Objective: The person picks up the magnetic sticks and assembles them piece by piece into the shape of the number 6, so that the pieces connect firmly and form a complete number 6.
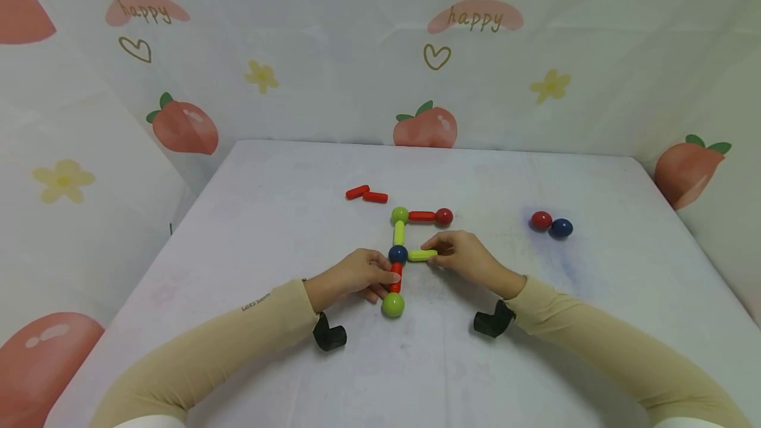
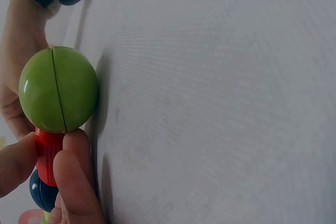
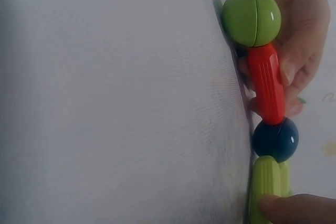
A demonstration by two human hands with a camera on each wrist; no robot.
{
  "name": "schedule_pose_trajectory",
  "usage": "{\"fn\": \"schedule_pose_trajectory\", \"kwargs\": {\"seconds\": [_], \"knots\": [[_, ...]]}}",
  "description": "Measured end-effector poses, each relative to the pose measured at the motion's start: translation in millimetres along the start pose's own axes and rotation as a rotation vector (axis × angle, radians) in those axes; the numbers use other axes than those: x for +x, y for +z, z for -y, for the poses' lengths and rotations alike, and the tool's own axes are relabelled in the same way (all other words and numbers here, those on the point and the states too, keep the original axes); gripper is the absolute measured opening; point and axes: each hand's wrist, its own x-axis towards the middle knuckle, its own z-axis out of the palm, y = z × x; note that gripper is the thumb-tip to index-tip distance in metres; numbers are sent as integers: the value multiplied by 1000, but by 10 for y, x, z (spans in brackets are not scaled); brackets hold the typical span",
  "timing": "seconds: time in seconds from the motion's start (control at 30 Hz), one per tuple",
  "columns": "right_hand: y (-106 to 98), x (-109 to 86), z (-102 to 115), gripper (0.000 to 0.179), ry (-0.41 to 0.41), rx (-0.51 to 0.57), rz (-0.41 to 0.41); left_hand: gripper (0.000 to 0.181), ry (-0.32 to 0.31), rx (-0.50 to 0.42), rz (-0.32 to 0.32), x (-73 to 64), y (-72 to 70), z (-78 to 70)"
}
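Note:
My left hand (image 1: 364, 272) pinches a red rod (image 1: 396, 276) between thumb and fingers. That rod joins a green ball (image 1: 393, 304) at the near end to a dark blue ball (image 1: 398, 254). From the blue ball, a yellow-green rod (image 1: 399, 233) runs away to another green ball (image 1: 400, 215), where a second red rod (image 1: 422, 216) leads right to a red ball (image 1: 444, 216). My right hand (image 1: 466, 257) grips a second yellow-green rod (image 3: 266, 182) by its right end. The other end of this rod meets the blue ball (image 3: 275, 139). The right fingertips partly cover it.
Two loose red rods (image 1: 375, 197) lie behind the structure, to its left. Further right on the white table (image 1: 238, 216) sit a loose red ball (image 1: 541, 220) and a loose blue ball (image 1: 561, 228), side by side. A black wrist camera (image 1: 495, 320) hangs under the right sleeve.

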Motion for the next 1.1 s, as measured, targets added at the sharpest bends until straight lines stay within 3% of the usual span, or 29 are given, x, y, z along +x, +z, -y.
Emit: {"fn": "schedule_pose_trajectory", "kwargs": {"seconds": [0.47, 1.1], "knots": [[-8, 8, 35, 24, -23, -37, -6, 25, 12, -2, -8, -7, 2, 9], [-30, 15, 8, 24, -17, -6, -7, 24, 5, -4, 1, -5, -4, 3]]}}
